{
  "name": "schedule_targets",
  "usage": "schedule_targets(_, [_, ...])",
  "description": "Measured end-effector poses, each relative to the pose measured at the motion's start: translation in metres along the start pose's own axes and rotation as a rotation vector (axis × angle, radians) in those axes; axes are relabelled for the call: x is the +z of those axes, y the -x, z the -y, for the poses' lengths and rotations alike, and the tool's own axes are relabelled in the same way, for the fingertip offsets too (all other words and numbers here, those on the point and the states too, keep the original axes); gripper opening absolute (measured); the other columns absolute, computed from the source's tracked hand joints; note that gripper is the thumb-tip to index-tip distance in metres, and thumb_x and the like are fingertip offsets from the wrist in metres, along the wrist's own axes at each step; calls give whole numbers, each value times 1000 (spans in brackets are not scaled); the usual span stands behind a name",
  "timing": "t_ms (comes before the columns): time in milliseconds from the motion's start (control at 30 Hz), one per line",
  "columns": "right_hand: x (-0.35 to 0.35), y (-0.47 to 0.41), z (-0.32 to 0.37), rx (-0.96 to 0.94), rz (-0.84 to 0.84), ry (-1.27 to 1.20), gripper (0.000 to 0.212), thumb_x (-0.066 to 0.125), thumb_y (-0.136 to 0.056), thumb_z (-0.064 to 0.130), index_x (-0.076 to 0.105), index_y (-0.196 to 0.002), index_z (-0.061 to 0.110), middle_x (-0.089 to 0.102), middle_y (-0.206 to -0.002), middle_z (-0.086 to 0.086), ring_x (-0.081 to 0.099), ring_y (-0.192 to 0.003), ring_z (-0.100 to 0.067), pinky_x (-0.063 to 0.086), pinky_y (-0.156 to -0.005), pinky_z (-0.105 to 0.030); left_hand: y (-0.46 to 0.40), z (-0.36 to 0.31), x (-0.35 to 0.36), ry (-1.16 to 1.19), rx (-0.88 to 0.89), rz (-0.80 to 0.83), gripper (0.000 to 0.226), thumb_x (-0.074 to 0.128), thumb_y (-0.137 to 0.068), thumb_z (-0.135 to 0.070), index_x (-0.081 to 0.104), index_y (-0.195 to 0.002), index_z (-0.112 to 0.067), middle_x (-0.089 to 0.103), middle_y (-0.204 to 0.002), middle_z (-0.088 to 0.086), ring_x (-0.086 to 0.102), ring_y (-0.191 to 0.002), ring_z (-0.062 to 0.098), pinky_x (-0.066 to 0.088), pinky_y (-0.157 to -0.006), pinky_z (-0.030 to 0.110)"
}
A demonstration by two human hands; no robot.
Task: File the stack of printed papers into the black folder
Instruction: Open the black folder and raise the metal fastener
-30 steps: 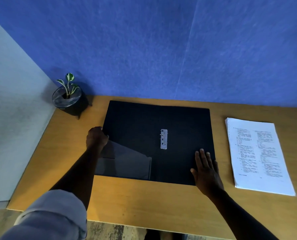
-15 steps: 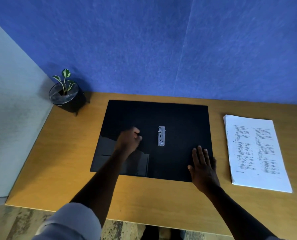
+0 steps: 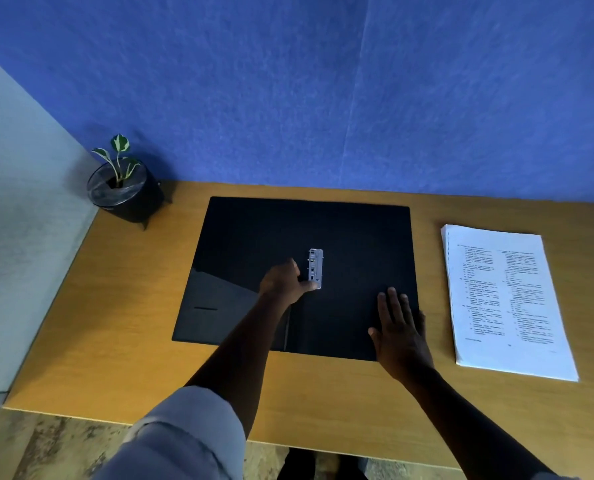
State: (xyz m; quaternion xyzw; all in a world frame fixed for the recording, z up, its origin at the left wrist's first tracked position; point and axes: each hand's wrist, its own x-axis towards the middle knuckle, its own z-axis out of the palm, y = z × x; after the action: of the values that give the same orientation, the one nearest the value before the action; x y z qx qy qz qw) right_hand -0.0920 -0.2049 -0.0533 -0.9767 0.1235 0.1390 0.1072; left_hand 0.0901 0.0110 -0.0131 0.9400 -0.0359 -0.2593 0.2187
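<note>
The black folder (image 3: 351, 237) lies open and flat in the middle of the wooden desk, with a small metal clip (image 3: 316, 268) at its spine. My left hand (image 3: 283, 282) rests on the folder just left of the clip, its thumb and fingertips touching the clip's lower end. Flat on the folder's lower right corner lies my right hand (image 3: 399, 327), fingers spread, holding nothing. The stack of printed papers (image 3: 506, 299) sits on the desk to the right of the folder, apart from both hands.
A small potted plant (image 3: 120, 188) in a black pot stands at the desk's back left corner. A blue wall runs behind the desk (image 3: 115, 341) and a grey panel closes off its left side. The desk's front edge is near my body.
My left hand has moved right, from the folder's left edge across the left cover to the metal clip. My right hand has stayed pressed on the lower right corner.
</note>
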Motion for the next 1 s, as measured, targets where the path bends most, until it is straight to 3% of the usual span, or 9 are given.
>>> schedule_targets(200, [-2, 1, 2, 1, 12, -2, 81, 42, -100, 45, -7, -159, 19, -11, -168, -7, -8, -154, -29, 7, -123, -55, -2, 3, 3, 11, 15, -54, 56, 83, -68, -57, 55, -100, -20, 56, -93, -5, 54, -85, 16, 40, -71, 31])
schedule_targets(467, [-3, 2, 3, -2, 23, 0, 80, 41, -101, 44, -8, -159, 18, -14, -167, -8, -10, -154, -29, 8, -124, -57, -5, 6, 1, 22, 56, -46, 57, 83, -66, -61, 49, -93, -23, 47, -80, -15, 51, -80, 13, 35, -66, 30])
schedule_targets(700, [-2, 4, 5, -16, 13, 3, 79, 40, -102, 42, -10, -158, 16, -15, -166, -10, -12, -153, -31, 4, -122, -58, -1, 11, 3, 6, 223, -62, 51, 79, -77, -49, 50, -112, -25, 57, -94, -9, 62, -85, 19, 43, -69, 31])
schedule_targets(833, [-2, 4, 5, -14, 27, 25, 78, 36, -102, 43, -12, -158, 16, -18, -166, -10, -15, -153, -31, 2, -122, -58, -1, 11, 2, -17, 284, -74, 48, 78, -79, -48, 53, -116, -29, 64, -94, -4, 59, -79, 15, 40, -66, 29])
schedule_targets(1000, [-3, 3, 5, -12, 41, 31, 78, 35, -102, 44, -10, -158, 14, -16, -166, -12, -13, -153, -33, 7, -123, -60, -3, 12, 4, 1, 275, -94, 52, 80, -75, -49, 54, -115, -31, 56, -86, -12, 61, -79, 14, 39, -66, 28])
